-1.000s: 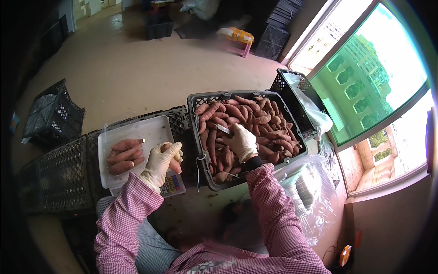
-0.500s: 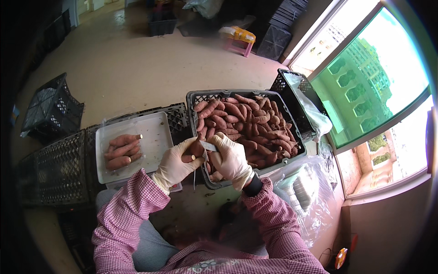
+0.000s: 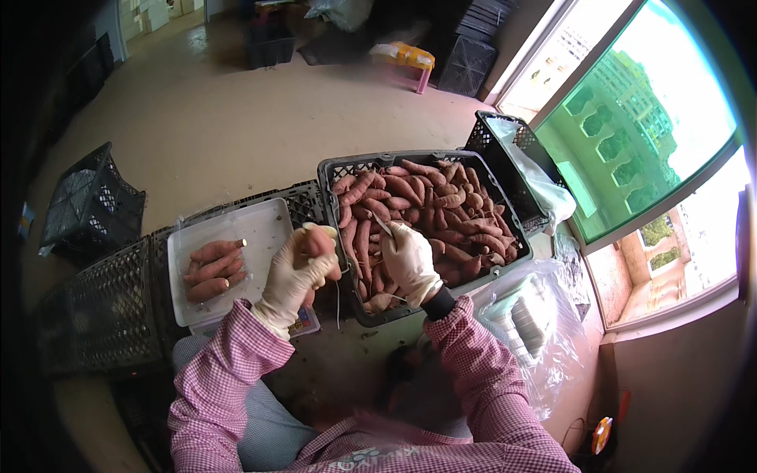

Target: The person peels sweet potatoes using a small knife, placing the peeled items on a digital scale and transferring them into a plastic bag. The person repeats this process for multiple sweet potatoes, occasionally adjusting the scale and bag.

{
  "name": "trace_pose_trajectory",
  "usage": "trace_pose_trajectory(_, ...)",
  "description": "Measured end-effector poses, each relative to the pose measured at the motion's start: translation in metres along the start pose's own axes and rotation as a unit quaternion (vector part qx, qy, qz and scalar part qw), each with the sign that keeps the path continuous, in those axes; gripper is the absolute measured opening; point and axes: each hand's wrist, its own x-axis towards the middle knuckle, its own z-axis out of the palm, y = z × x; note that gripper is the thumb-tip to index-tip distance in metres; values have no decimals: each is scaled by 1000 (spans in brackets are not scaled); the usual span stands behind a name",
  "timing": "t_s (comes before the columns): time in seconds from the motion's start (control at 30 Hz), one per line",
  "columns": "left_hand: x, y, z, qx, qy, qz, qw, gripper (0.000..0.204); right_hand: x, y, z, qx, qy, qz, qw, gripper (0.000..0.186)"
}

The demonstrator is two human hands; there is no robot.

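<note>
Beside the crate's (image 3: 394,157) left edge, the left hand (image 3: 285,277) clamps a sweet potato (image 3: 319,242); near its close left corner, the right hand (image 3: 410,264) grips a knife (image 3: 381,224), best angled outward.

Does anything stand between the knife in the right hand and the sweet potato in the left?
Nothing visible does. The right hand with the knife faces the left hand and its sweet potato across an open gap; the crate and piled sweet potatoes appear to lie below.
</note>
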Motion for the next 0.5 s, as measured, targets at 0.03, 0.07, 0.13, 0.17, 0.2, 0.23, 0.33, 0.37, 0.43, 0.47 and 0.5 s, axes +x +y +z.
trace_pose_trajectory(0.03, 2, 2, -2, -42, 32, -25, 998, 33, -5, -11, 1, 22, 17, -31, 999, 10)
trace_pose_trajectory(0.07, 9, -8, -10, -116, 53, -32, 991, 34, -9, -23, 0, 45, 34, -61, 997, 9)
trace_pose_trajectory(0.13, 20, -20, -19, -182, 126, -63, 973, 34, -21, -47, 1, 35, 9, -121, 992, 14)
trace_pose_trajectory(0.17, 20, -24, -25, -199, 109, -56, 972, 31, -23, -53, 6, 27, 10, -150, 988, 15)
trace_pose_trajectory(0.2, 20, -23, -23, -206, 112, -62, 970, 30, -24, -56, 9, 15, 12, -181, 983, 17)
trace_pose_trajectory(0.23, 17, -21, -19, -213, 114, -68, 968, 30, -25, -60, 10, -22, -6, -192, 981, 19)
trace_pose_trajectory(0.33, 13, -20, -8, -227, 84, -71, 968, 28, -23, -59, 14, -42, -4, -188, 981, 23)
trace_pose_trajectory(0.37, 10, -17, -5, -230, 68, -73, 968, 27, -21, -61, 14, -49, 0, -181, 982, 24)
trace_pose_trajectory(0.43, 6, -7, 4, -238, 54, -105, 964, 26, -19, -65, 9, -64, 4, -168, 984, 25)
trace_pose_trajectory(0.47, 5, -7, 6, -246, 47, -107, 962, 26, -19, -65, 8, -61, 6, -171, 983, 26)
trace_pose_trajectory(0.5, 4, -7, 6, -252, 41, -107, 961, 26, -19, -66, 7, -57, 9, -174, 983, 27)
